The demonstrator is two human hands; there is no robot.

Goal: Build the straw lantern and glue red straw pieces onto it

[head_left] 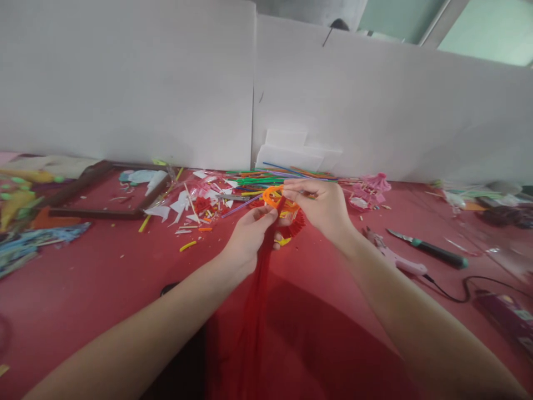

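The orange loop [267,195] is up between the person's two hands, above the middle of the red table [316,311] and facing the back edge, where a white partition [125,83] stands. From where I'm standing, the right hand [322,208] has its fingertips pinched together on the loop's right side, against the red strands [260,289]. The left hand [250,233] is closed too, thumb and fingers nipping those strands just below the loop; they hang down between the forearms, blurred lower down. A red fringed piece [298,225] shows just beneath the right hand, with a yellow bit [283,241] near the left fingertips.

Behind the hands, green sticks [260,181] lie in a bundle along the table's back edge. Left of them are white scraps [180,206], and farther that way a brown frame [97,213] sits toward the back left corner. A blue bundle [45,241] lies out on the left side, partly cut off from view. To the right, a pink frilled piece [372,189] is near the back edge. Nearer the right forearm there's a pink corded tool [402,262], with a dark-handled knife [441,253] just beside it, its blade angled toward the back edge. A purple box [508,316] lies out on the right side.
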